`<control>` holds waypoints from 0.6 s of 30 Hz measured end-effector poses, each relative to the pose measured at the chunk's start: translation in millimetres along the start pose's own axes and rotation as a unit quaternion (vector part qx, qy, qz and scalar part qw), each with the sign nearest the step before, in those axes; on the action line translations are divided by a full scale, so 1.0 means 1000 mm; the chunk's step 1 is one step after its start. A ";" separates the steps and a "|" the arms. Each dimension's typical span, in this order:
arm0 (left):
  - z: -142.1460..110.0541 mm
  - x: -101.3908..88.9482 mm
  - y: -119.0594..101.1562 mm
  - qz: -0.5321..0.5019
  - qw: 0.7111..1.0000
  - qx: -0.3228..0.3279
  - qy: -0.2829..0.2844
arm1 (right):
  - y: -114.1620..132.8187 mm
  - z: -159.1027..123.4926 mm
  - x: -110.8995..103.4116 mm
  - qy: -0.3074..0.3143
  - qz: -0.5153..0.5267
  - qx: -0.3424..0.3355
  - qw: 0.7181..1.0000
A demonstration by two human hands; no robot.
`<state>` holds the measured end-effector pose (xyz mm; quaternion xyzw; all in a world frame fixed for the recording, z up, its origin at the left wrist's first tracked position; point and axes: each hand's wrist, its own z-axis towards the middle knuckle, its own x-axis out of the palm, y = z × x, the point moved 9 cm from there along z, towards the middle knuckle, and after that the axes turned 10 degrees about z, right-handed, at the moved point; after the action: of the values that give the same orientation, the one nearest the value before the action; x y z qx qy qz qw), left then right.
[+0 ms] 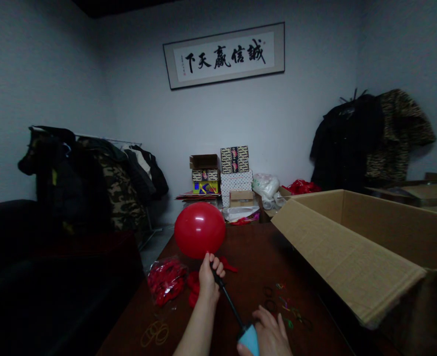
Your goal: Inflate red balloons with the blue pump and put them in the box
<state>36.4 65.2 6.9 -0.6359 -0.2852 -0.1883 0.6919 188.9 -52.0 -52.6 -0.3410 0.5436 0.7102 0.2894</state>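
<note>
A round, inflated red balloon stands above my left hand. That hand is closed round the balloon's neck and the black end of a hand balloon pump. From there the pump's thin black rod slopes down to the right into its light-blue body. My right hand is at the blue body, with the thumb on one side and the fingers on the other. The lower part of this hand is cut off by the frame's edge.
On the dark wooden table are a clear bag of red balloons, loose red balloons, tan rubber bands and coloured bands. A large open cardboard box borders the right side. Stacked boxes stand at the back.
</note>
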 end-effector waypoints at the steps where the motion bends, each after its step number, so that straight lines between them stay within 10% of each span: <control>1: -0.003 0.003 0.005 0.003 1.000 -0.005 0.002 | 0.006 0.003 -0.006 0.001 0.007 0.000 1.000; 8: -0.019 0.019 0.035 0.044 0.999 -0.024 0.014 | 0.028 0.031 -0.033 0.018 0.052 0.018 0.998; 18: -0.014 0.014 0.051 0.073 0.997 0.005 0.008 | 0.005 0.027 -0.010 -0.033 0.027 0.027 0.999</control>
<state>81.0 59.1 -23.5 -0.6496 -0.2335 -0.1411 0.7096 186.1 -27.5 -36.8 -0.2947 0.5616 0.7136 0.2974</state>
